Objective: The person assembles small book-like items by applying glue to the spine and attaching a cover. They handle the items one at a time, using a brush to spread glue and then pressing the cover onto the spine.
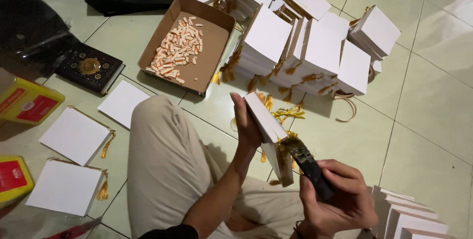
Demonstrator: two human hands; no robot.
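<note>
Above the lap, a white booklet (pixel 268 130) is clasped upright by the left hand (pixel 246 128), fingers closed around it. A dark brush (pixel 308 162) is gripped tightly in the right hand (pixel 340 197), bristles touching the booklet's edge.

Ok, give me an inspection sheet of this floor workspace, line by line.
Surface: pale green tiled floor; the person sits on it.
Job's things: white square book block held upright in the left hand; black glue-stained brush in the right hand, bristles at the block's spine end.
Clutter: heap of white blocks with gold tassels; brown cardboard tray of small tan strips; three loose white blocks; dark ornate book cover; yellow-and-red tins.
Grippers: both hands gripping.
Cables: nothing seen.
Surroundings: black plastic sheet, upper left.
</note>
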